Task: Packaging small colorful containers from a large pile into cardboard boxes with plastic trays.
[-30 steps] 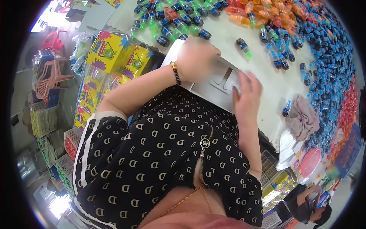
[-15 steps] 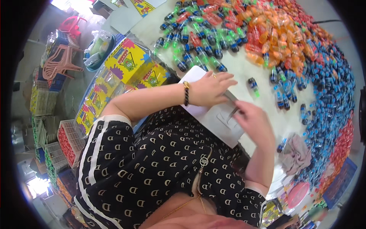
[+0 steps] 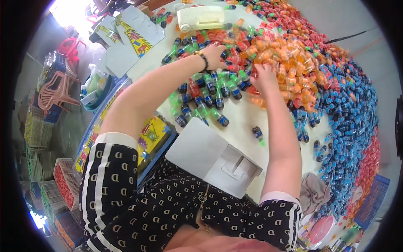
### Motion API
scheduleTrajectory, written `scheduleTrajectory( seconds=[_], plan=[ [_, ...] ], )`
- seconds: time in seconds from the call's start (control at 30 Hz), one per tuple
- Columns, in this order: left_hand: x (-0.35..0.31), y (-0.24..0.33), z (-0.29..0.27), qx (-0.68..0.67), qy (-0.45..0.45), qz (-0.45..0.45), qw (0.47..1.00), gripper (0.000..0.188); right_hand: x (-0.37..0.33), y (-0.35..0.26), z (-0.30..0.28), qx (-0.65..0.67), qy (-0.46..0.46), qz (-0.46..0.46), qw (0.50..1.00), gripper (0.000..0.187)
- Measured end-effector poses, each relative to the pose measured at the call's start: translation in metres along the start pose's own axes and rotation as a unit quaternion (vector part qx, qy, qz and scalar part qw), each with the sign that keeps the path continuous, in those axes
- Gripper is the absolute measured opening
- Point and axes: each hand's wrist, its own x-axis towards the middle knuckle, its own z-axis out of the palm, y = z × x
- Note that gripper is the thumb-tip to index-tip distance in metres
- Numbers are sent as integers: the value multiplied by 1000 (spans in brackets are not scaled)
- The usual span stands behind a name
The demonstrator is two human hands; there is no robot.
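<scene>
Both hands are in the bottle heap on the counter [image 3: 239, 119]; left hand [image 3: 215, 56] is bent down over its left part, right hand [image 3: 264, 77] is curled by the orange bottles [image 3: 303, 63]; the red bottles [image 3: 235, 61] sit between them, so rightward of the left fingers and leftward of the right ones; neither hand looks clearly nearer, and the long axes point every which way. Fingers on both look bent, not spread flat; can't tell if either is pinching a bottle, tips are hidden. White carton [image 3: 189, 147] lies by the torso, nobody touching it; dark labels on the green bottles [image 3: 211, 86] are too tiny to read; yellow box [image 3: 153, 134] has cartoon print, fwiw.
</scene>
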Motion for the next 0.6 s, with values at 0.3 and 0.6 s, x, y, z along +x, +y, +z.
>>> scheduleTrajectory(
  seconds=[0.3, 0.6],
  plan=[
    [61, 56, 63, 18, -97, -74, 992, 62, -28, 23, 13, -62, -44, 76, 994, 50],
    [30, 119, 74, 43, -126, 123, 983, 34, -126, 53, -11, -1, 41, -8, 999, 50]
  ],
)
